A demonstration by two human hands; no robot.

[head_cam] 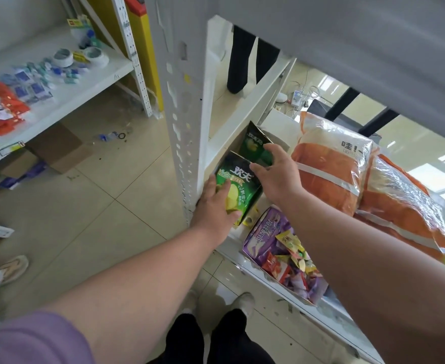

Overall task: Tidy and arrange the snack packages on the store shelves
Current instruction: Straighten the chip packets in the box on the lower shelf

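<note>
**Head view: two green chip bags handled at the shelf's left end**

Surroundings: white perforated upright post (182, 122) stands directly left of the working spot, hiding the left edge of the shelf (281, 282). A diagonal white brace (245, 119) runs behind the bags. To the right on the same shelf, large orange-and-clear packs (329, 174) lie stacked, just beside the right hand. Near the front edge sits an open purple box (266, 237) of mixed wrapped candies, under the right forearm. Across the aisle, a second white shelf (66, 95) carries small blue, white and orange packets and two tape rolls (79, 57). Flattened cardboard (58, 151) lies on the tiled floor beneath it.

Task items: front green bag (238, 187), glossy, with white characters and a yellow chip picture, stands tilted at the shelf's left end against the post. Rear green bag (255, 148), same design, stands just behind it, touching.

Hands: left hand (216, 203) grasps the front bag's lower left, thumb across its face. Right hand (273, 172) pinches the rear bag, fingers curled over its top edge and thumb on its front.
</note>
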